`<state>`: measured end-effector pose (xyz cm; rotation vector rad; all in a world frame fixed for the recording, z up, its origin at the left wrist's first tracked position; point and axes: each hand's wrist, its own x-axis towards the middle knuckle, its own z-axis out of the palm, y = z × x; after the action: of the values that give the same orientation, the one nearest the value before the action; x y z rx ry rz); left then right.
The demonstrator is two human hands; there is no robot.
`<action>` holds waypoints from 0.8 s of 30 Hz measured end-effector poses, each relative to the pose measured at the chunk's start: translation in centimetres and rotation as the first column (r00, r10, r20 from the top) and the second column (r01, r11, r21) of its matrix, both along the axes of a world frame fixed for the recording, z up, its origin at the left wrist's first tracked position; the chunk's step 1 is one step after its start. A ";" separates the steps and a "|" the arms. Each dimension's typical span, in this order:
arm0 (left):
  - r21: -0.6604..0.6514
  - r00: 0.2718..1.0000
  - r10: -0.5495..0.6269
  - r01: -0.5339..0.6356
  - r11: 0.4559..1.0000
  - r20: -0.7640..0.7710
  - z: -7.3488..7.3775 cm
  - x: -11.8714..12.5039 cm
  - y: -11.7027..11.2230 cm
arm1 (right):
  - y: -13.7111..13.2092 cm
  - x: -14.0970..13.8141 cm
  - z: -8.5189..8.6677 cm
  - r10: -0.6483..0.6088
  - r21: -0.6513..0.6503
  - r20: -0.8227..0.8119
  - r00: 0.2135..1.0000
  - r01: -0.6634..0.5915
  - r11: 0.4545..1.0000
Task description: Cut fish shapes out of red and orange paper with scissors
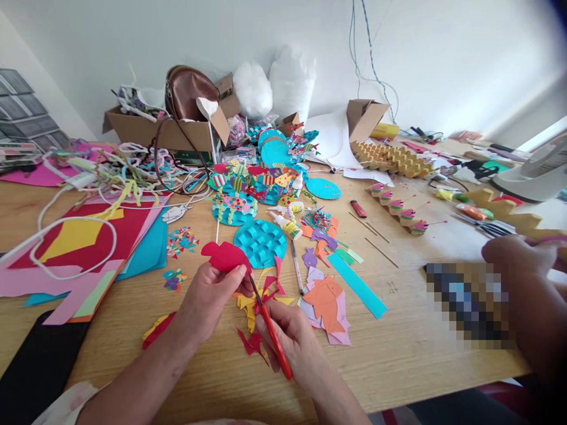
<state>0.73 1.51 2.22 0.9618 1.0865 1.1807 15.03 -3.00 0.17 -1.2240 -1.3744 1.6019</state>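
Your left hand (216, 290) pinches the red paper (225, 256) at eleven o'clock from the red-handled scissors (275, 342), which your right hand (291, 332) grips by the handles; should the thin sheet swivel, the blades, so near your left fingertips, could stray or nick skin.

- Scissors (275, 344): blade tips hard to make out at the red paper (224, 255)
- Dark item (465, 304) on the counter (376, 369): pixelated beyond recognition
- Another person's arm (534, 304): cut off, right edge
- Black object (38, 360): cut off, left edge
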 end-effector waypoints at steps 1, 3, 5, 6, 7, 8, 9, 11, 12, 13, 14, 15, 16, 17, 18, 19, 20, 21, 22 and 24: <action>0.002 1.000 -0.005 0.005 1.000 -0.004 0.0 0.0 0.0 | 0.0 0.0 -0.1 0.001 0.010 0.006 1.000 -0.001 1.000; 0.007 1.000 -0.017 0.017 1.000 -0.004 -0.1 -0.1 0.0 | -0.1 0.1 -0.2 0.006 0.031 0.022 1.000 -0.007 0.999; 0.010 1.000 -0.025 0.025 1.000 0.005 -0.1 -0.1 0.0 | -0.1 0.2 -0.4 0.013 0.045 0.035 0.999 -0.014 0.999; 0.008 1.000 -0.028 0.028 1.000 0.009 -0.1 -0.2 0.0 | -0.1 0.2 -0.5 0.015 0.047 0.036 0.999 -0.016 0.999; 0.003 0.999 -0.031 0.031 1.000 0.010 -0.1 -0.2 0.0 | -0.2 0.2 -0.5 0.019 0.046 0.036 0.999 -0.021 0.999; -0.004 0.999 -0.034 0.034 0.999 0.010 -0.1 -0.3 0.1 | -0.2 0.3 -0.6 0.027 0.042 0.034 0.999 -0.028 0.999; -0.011 0.999 -0.039 0.039 0.999 0.008 -0.1 -0.4 0.1 | -0.2 0.4 -0.5 0.037 0.034 0.033 0.999 -0.039 0.999; -0.021 0.998 -0.055 0.055 0.998 0.008 0.1 -0.6 0.2 | -0.3 0.5 -0.3 0.068 0.005 0.029 0.997 -0.068 0.998; -0.027 0.997 -0.071 0.071 0.997 0.011 0.2 -0.7 0.3 | -0.3 0.7 -0.2 0.082 -0.015 0.026 0.996 -0.081 0.997; -0.033 0.996 -0.091 0.092 0.995 0.016 0.3 -0.9 0.4 | -0.3 0.8 0.0 0.090 -0.037 0.023 0.996 -0.089 0.995; -0.041 0.993 -0.116 0.117 0.992 0.022 0.5 -1.0 0.5 | -0.3 1.0 0.1 0.097 -0.055 0.021 0.995 -0.096 0.994; -0.055 0.990 -0.141 0.143 0.988 0.026 0.6 -1.1 0.5 | -0.3 1.1 0.2 0.103 -0.066 0.023 0.994 -0.101 0.993; -0.072 0.986 -0.164 0.166 0.983 0.029 0.7 -1.2 0.6 | -0.3 1.3 0.3 0.107 -0.072 0.032 0.994 -0.105 0.992; -0.093 0.982 -0.184 0.187 0.978 0.032 0.9 -1.3 0.7 | -0.3 1.4 0.3 0.114 -0.071 0.047 0.992 -0.111 0.991; -0.114 0.979 -0.200 0.203 0.973 0.035 1.0 -1.3 0.7 | -0.2 1.6 0.3 0.127 -0.064 0.065 0.990 -0.123 0.990; -0.135 0.976 -0.216 0.219 0.966 0.039 1.0 -1.4 0.7 | -0.2 1.7 0.3 0.141 -0.054 0.082 0.987 -0.137 0.989; -0.153 0.972 -0.233 0.237 0.959 0.045 1.1 -1.5 0.8 | -0.1 1.9 0.3 0.158 -0.046 0.097 0.983 -0.154 0.987; -0.168 0.966 -0.253 0.258 0.951 0.052 1.1 -1.7 0.8 | -0.1 2.0 0.3 0.172 -0.042 0.109 0.979 -0.168 0.985; -0.179 0.960 -0.272 0.278 0.944 0.061 1.0 -1.8 0.9 | 0.0 2.2 0.4 0.185 -0.040 0.119 0.976 -0.182 0.983; -0.197 0.946 -0.314 0.324 0.925 0.082 0.9 -2.0 1.1 | 0.1 2.6 0.5 0.208 -0.041 0.138 0.968 -0.204 0.978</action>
<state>-1.27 2.57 3.09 0.9012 0.9498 0.8028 17.63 -2.94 0.69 -1.2660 -1.6203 1.7053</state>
